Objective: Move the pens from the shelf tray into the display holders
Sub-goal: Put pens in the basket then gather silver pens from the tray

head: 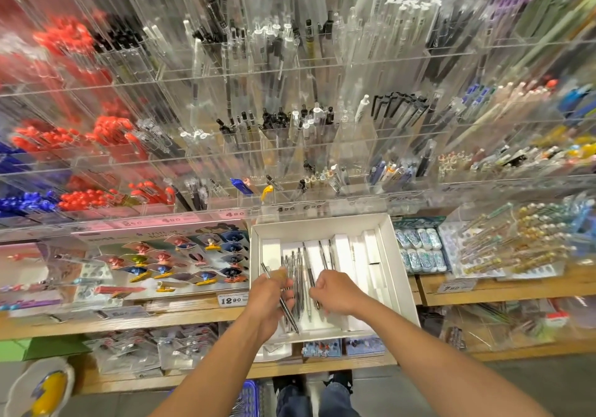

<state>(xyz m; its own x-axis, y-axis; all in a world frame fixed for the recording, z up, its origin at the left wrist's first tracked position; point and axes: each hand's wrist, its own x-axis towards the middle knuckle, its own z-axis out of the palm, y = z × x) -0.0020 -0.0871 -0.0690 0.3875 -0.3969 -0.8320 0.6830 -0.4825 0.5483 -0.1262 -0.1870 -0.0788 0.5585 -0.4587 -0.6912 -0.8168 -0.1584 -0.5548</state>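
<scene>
Observer: Tray [383,255] position at this moment?

Operator: White, shallow, open-topped, it sat on the wooden shelf [503,290] right below the clear display holders [290,145]. I logged loose silver pens [306,265] lying lengthwise in its middle, with white foam blocks [371,255] along the right side.

Observer: Left hand?

Operator: I noted the left hand [267,297] over the tray's left part, fingers curled around a bundle of silver pens [288,315]. The bundle's ends stuck out below the hand toward the tray's near edge, and one pen tip showed above the knuckles.

Observer: Right hand?

Operator: The right hand [335,290] was just beside the left, over the tray's centre, knuckles up and fingers bent down among the loose pens. I could not tell whether it had hold of one; the fingertips were hidden and blurred.

Observer: Holders?

Operator: Rows of acrylic compartments rose up the wall, red-capped pens [106,129] on the left, black and white ones [290,119] in the middle. Several compartments straight above the tray held only a few pens.

Observer: Neighbouring stock?

Operator: A card of small figurines [180,261] lay left of the tray, packaged erasers [419,249] to its right, and a price tag [232,299] reading 12.90 sat near the left wrist.
</scene>
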